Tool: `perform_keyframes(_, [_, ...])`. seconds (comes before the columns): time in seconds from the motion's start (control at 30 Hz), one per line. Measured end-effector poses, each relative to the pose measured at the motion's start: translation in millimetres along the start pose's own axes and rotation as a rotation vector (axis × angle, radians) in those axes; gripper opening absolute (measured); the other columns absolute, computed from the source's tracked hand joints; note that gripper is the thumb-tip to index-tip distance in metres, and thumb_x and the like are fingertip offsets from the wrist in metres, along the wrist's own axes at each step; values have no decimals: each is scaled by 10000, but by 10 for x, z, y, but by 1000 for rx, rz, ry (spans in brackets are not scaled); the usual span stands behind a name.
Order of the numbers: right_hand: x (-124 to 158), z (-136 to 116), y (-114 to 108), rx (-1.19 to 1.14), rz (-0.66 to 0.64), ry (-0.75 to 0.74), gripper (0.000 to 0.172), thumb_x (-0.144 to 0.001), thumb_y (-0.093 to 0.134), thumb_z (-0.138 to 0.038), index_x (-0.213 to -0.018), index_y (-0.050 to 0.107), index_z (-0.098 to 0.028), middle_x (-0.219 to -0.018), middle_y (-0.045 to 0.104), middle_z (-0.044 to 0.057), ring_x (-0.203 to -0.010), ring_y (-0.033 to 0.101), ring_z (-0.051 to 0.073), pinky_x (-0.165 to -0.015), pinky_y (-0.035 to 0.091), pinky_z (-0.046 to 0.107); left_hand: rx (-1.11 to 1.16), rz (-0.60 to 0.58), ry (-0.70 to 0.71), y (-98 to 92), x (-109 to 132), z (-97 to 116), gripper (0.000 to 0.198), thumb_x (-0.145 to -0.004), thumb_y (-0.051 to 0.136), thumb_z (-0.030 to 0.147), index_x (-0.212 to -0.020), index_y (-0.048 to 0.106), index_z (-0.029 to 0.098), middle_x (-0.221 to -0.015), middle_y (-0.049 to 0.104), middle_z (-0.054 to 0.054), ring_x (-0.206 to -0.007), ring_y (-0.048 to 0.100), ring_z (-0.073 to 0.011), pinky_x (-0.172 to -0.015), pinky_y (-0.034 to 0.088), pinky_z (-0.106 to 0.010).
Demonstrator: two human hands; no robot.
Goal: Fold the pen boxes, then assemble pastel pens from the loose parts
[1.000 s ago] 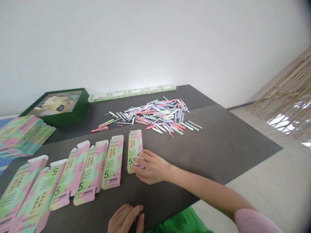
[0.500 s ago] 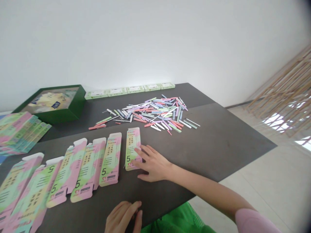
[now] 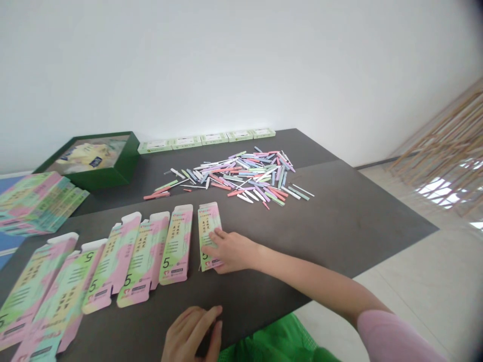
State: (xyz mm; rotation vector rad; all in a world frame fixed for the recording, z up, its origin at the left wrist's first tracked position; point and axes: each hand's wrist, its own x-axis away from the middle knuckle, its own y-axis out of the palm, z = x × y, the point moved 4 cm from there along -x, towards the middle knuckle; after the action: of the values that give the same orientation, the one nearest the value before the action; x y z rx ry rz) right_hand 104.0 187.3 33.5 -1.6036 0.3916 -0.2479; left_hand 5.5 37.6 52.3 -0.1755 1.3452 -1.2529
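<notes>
My right hand (image 3: 233, 251) lies across the lower half of a flat pastel carton (image 3: 209, 221), its fingers bent and closed onto the printed face. The hand and forearm come in from the right and cover the carton's lower right edge. My left hand (image 3: 192, 334) rests low at the near edge of the dark table, loosely curled, with a gap between thumb and forefinger and nothing seen in it. Left of the held carton lies another pastel carton (image 3: 177, 246) printed with a 5. Several more cartons (image 3: 145, 259) with raised flaps stretch in a row to the left.
Behind the cartons spreads a heap of coloured pens (image 3: 252, 173) and loose pen parts. Several small pale-green boxes (image 3: 213, 138) line the wall. A green open box (image 3: 132, 156) holds packets at the back left, beside stacked cartons (image 3: 41, 201). The table's right edge borders a tiled floor.
My right hand's spread fingers have drawn in onto the carton, which has slid slightly toward me. My left hand stays nearly still. The whole view has shifted a little.
</notes>
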Motion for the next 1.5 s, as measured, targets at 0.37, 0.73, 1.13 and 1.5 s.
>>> perform_keyframes(0.37, [360,126,-1072,-233,512,333,168,-868,407,-218,-860,570,-178,-608,530,-37,-497,399,77,-516,334,197,-208,150,-167,-259,-881,-381,791,-797,703,370,-1459,320,168,-1337,571,-200,-1246,551,-353,-998,491,-526])
perform_keyframes(0.73, [615,-203,-1432,-761,751,420,178,-877,457,-202,-701,432,-194,-564,304,-77,-513,237,54,-476,244,164,-338,255,-187,-75,-1151,98,915,-805,658,347,-1513,141,85,-1431,479,-276,-1273,536,-387,-1008,479,-512])
perform_keyframes(1.13, [767,-113,-1428,-1127,562,382,269,-921,527,-361,-972,673,-142,-704,637,2,-597,545,76,-537,446,163,-300,86,77,-286,-1127,-139,521,-789,651,260,-1272,463,202,-1130,662,-127,-996,678,-288,-807,550,-378])
perform_keyframes(1.5, [664,-349,-1561,-587,664,341,190,-950,453,-236,-1075,586,-183,-643,568,-42,-477,399,60,-478,315,171,-95,85,-17,-378,-1188,-1,760,-807,652,255,-1457,259,236,-1393,532,-152,-1275,532,-307,-1015,483,-503])
